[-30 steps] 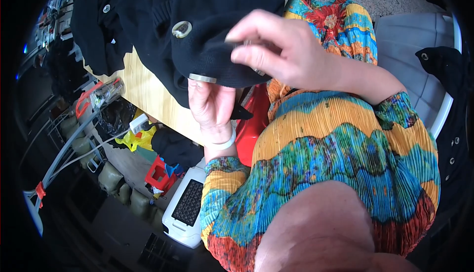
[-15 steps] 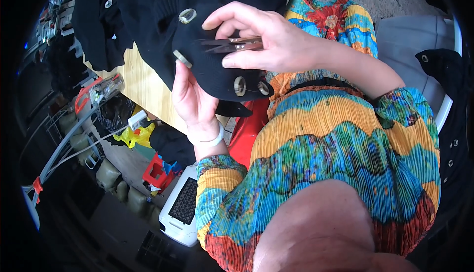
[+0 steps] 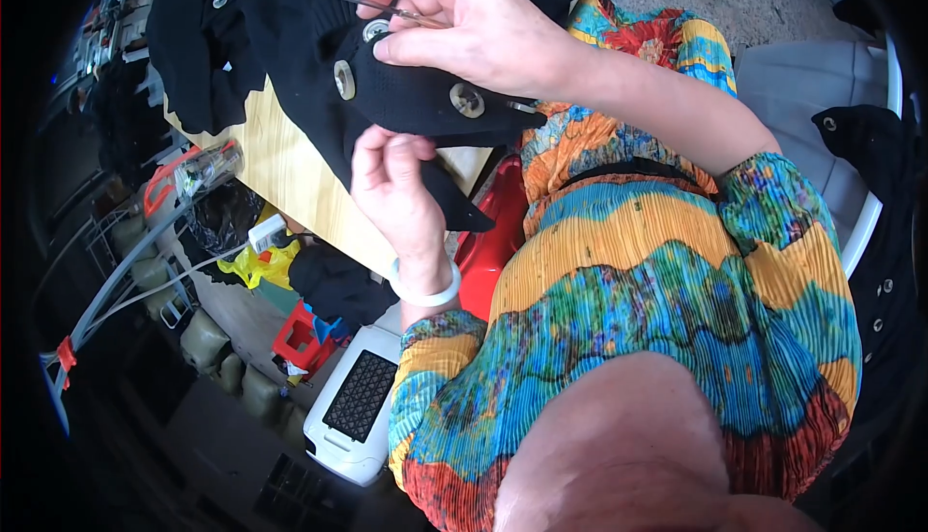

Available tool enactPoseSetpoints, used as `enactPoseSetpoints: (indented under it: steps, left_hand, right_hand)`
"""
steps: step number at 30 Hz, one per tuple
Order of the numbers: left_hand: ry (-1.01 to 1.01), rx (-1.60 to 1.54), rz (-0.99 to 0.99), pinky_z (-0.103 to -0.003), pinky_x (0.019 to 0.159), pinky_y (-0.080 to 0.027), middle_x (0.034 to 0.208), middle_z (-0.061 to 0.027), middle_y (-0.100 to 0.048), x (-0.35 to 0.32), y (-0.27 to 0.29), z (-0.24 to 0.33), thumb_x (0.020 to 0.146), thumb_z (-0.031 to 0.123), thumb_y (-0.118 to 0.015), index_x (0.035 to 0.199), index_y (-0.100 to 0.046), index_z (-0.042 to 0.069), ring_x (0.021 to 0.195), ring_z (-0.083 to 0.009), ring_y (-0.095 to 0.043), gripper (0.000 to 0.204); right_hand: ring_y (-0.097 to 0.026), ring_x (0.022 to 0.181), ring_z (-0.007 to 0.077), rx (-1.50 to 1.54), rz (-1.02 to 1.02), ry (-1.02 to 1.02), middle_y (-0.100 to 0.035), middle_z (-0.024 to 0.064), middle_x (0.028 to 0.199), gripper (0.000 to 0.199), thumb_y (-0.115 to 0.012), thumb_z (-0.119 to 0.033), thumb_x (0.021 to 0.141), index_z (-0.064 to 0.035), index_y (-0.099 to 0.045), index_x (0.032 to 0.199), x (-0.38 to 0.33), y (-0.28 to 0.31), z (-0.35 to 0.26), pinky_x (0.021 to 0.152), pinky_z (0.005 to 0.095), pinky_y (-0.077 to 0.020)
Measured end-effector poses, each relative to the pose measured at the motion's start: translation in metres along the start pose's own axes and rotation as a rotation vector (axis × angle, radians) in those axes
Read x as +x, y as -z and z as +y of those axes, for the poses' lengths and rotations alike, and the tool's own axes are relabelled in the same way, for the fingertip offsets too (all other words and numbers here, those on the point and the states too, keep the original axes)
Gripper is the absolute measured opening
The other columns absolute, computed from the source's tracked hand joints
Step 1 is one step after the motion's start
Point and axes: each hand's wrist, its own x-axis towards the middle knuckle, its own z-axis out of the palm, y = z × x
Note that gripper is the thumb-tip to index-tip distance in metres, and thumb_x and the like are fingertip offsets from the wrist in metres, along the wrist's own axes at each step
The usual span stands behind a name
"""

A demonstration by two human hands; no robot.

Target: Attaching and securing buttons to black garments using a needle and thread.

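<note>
A black knit garment [image 3: 406, 97] with large marbled buttons lies over the table's edge and hangs towards me. My right hand [image 3: 474, 29] is closed round a pair of small thread snips [image 3: 401, 14], their thin dark blades pointing left above the cloth. Just under the snips is one button [image 3: 375, 31]; another button [image 3: 345, 80] sits nearer my left hand, and a third button [image 3: 467, 100] lies to the right. My left hand [image 3: 398, 184] has its fingers bent and pinched at the garment's near edge; the exact grip is partly hidden.
The pale wooden table [image 3: 280, 174] runs beneath the garment. Below it stand a red stool [image 3: 493, 242], a red plastic basket [image 3: 304, 339] and a white case with a dark grille [image 3: 353, 406]. A yellow bag [image 3: 266, 266] lies to the left. Another black buttoned piece [image 3: 860, 136] hangs at right.
My right hand has moved up and left with the snips, whose blades now look closer together. My left hand has come off the button, dropped slightly and curled its fingers. The garment's front has shifted.
</note>
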Motion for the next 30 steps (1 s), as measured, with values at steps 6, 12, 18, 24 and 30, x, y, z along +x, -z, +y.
enactPoseSetpoints:
  steps: [6,12,18,24,30]
  left_hand:
    - [0.026,-0.001,0.011,-0.019,0.070,-0.042,0.084,-0.0022,-0.057,-0.011,-0.017,-0.003,0.081,-0.001,-0.055,0.098,-0.054,-0.001,0.074,-0.0061,-0.051,0.017]
    - [0.280,-0.780,-0.155,-0.039,0.096,-0.036,0.117,-0.0127,-0.051,-0.002,0.002,0.025,0.090,0.017,-0.041,0.119,-0.045,0.002,0.107,-0.0225,-0.050,0.033]
    - [0.348,-0.645,-0.065,-0.031,0.070,-0.052,0.094,-0.0105,-0.059,0.013,0.000,0.028,0.090,0.016,-0.042,0.106,-0.049,0.001,0.082,-0.0179,-0.060,0.023]
    - [0.292,-0.599,-0.103,-0.028,0.065,-0.053,0.093,-0.0100,-0.059,0.021,-0.005,0.021,0.090,0.016,-0.044,0.104,-0.050,0.002,0.079,-0.0163,-0.060,0.021]
    - [0.339,-0.646,-0.144,-0.034,0.078,-0.049,0.097,-0.0092,-0.060,0.024,-0.001,0.016,0.090,0.021,-0.044,0.103,-0.054,0.001,0.088,-0.0184,-0.058,0.026]
  right_hand:
    - [-0.053,0.061,0.0061,-0.039,-0.019,0.046,-0.057,0.0032,0.065,0.025,-0.061,-0.008,0.072,0.0031,-0.054,0.093,0.004,-0.006,-0.002,0.060,0.0209,-0.0439]
    - [-0.058,0.070,0.0079,-0.155,-0.029,0.059,-0.059,0.0051,0.069,0.028,-0.063,-0.012,0.073,0.0019,-0.054,0.096,0.010,0.006,-0.008,0.065,0.0212,-0.0458]
    - [-0.056,0.079,0.0099,0.044,0.052,0.064,-0.058,0.0048,0.083,0.024,-0.059,-0.009,0.078,-0.0001,-0.052,0.099,-0.014,0.019,0.006,0.070,0.0229,-0.0456]
    - [-0.055,0.062,0.0090,-0.253,-0.152,-0.035,-0.057,0.0044,0.067,0.031,-0.068,-0.027,0.072,-0.0009,-0.058,0.087,-0.038,0.027,-0.004,0.058,0.0222,-0.0433]
    - [-0.054,0.077,0.0056,-0.224,-0.256,-0.264,-0.059,0.0018,0.079,0.018,-0.063,-0.009,0.078,0.0006,-0.056,0.092,-0.037,0.025,-0.004,0.071,0.0202,-0.0447]
